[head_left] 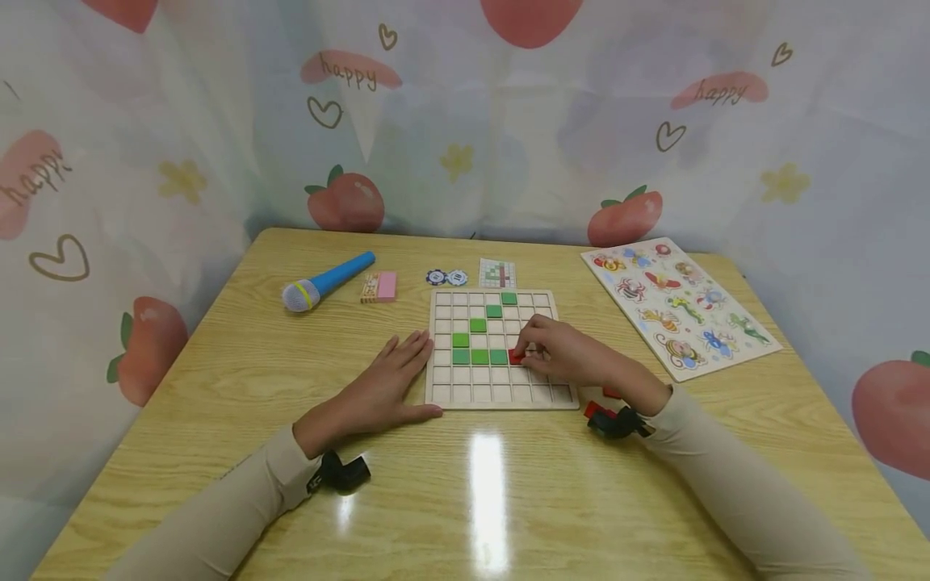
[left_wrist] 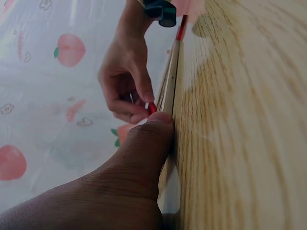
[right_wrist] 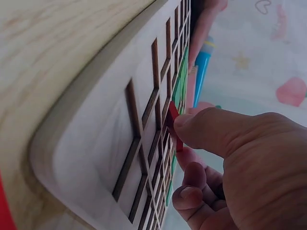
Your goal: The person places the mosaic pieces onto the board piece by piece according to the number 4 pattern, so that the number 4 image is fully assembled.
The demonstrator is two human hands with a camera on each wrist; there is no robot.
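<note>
The red tile (head_left: 516, 356) is pinched in the fingertips of the right hand (head_left: 563, 352), right over a square of the wooden grid board (head_left: 501, 395). It sits just beside the row of green tiles (head_left: 479, 356) — next in line after them. Seven green tiles are in place, stepping up and away from the grip. Most squares have nothing in them, so I think lots of work is left. More red pieces (head_left: 594, 408) wait near the right wrist. The left hand (head_left: 388, 383) lies flat with straight fingers, pressing the board's near edge.
</note>
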